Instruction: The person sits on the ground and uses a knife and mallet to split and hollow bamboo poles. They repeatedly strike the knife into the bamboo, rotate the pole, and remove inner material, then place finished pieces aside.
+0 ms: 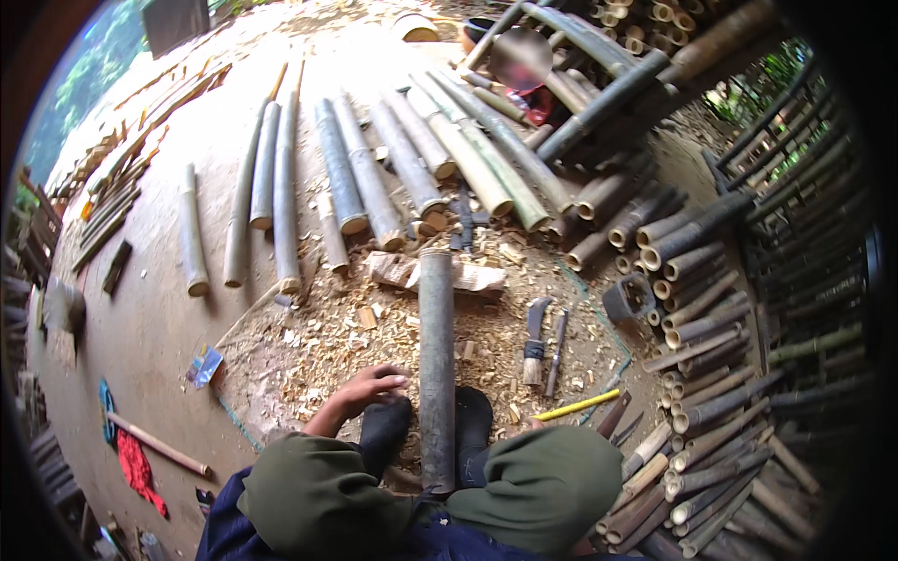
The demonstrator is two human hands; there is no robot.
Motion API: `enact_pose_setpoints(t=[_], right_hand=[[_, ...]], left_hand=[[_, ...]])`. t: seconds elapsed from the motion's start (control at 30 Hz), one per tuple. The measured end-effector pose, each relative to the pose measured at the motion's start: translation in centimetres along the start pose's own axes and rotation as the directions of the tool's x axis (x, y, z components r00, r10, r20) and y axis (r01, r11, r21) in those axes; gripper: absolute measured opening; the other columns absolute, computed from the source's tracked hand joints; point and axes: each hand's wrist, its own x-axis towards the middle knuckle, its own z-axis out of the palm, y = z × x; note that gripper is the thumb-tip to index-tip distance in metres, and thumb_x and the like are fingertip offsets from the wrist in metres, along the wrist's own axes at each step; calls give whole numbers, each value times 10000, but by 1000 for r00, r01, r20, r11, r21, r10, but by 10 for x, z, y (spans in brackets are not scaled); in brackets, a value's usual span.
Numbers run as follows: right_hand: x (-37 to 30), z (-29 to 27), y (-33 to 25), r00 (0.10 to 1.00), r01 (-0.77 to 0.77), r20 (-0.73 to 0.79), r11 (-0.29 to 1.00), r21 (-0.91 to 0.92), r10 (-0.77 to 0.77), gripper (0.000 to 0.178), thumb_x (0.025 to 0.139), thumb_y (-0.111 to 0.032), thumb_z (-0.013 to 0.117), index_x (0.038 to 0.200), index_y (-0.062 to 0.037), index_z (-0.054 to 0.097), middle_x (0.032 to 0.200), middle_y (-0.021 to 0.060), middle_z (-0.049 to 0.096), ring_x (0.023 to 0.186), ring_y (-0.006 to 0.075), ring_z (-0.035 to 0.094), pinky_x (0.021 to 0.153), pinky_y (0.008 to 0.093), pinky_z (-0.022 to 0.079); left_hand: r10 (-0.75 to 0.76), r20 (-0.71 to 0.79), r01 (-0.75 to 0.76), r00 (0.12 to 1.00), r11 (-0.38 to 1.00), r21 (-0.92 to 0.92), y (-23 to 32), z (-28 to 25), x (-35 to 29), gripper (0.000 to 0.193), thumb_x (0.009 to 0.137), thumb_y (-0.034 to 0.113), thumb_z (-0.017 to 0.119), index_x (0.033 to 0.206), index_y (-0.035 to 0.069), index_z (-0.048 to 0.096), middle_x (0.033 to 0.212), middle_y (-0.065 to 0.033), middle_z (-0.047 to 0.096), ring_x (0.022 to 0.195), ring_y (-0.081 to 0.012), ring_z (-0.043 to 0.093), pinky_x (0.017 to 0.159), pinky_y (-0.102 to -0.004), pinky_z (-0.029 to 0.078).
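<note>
In the head view, a thick bamboo tube (437,355) lies between two dark feet (474,425), its far end by a log (479,278). The left hand (372,387) is near it, grip loose and empty. The right hand (536,424) mostly hides; I can't tell its grip. The tube looks hard, smooth, a bit heavy; hold its middle.

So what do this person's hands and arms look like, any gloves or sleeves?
The left hand is ungloved, and I see no watch; no sleeve covers the wrist in view. Only a sliver of the right hand shows, looking ungloved too; the olive-green trousers hide the rest.
</note>
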Motion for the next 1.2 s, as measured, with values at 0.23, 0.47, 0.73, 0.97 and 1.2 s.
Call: enact_pose_setpoints(t=[0.23, 0.47, 0.73, 0.97, 1.2], right_hand=[[12, -11, 41, 999, -12, 36, 1000, 27, 11, 545, 961, -389, 647, 1368, -34, 578, 1271, 260, 619, 1165, 460, 640, 934, 552, 525], [172, 27, 33, 973, -229, -63, 946, -230, 221, 798, 903, -482, 687, 1407, 63, 396, 1357, 358, 571, 1152, 437, 700, 939, 558, 567], [115, -13, 34, 868, -393, -324, 919, 15, 376, 580, 865, -395, 711, 1254, -47, 458, 948, 248, 748, 870, 476, 734, 779, 590, 555], [78, -25, 63, 847, -524, -235, 822, -225, 476, 492, 939, -406, 648, 1178, 10, 538, 1071, 323, 713, 1014, 518, 688, 890, 604, 535], [42, -25, 44, 826, -560, -259, 785, -267, 501, 494, 939, -412, 654, 1170, 11, 547, 1070, 323, 710, 1017, 517, 686, 891, 602, 533]], left_hand=[[53, 52, -29, 997, 924, -382, -100, -62, -108, 453, 1071, 272, 613, 1421, -9, 547, 1247, -157, 697, 1130, -302, 697, 996, -446, 562], [0, 137, 72, 991, 848, -525, -75, -37, -141, 428, 961, 220, 721, 1290, -41, 641, 1197, -184, 725, 1062, -302, 725, 928, -421, 582], [-244, -353, 147, 903, 949, -280, -100, -115, -211, 404, 865, 206, 785, 1163, -50, 693, 1164, -184, 736, 1015, -286, 731, 880, -397, 583], [61, -663, 285, 746, 871, 399, -39, -231, -191, 384, 781, 194, 840, 1052, -58, 739, 1136, -185, 746, 974, -272, 737, 838, -377, 584], [327, -131, 80, 936, 165, 983, 162, -162, 7, 895, 712, 202, 870, 1496, 40, 470, 1493, -185, 540, 1371, -328, 525, 1142, -426, 476]])
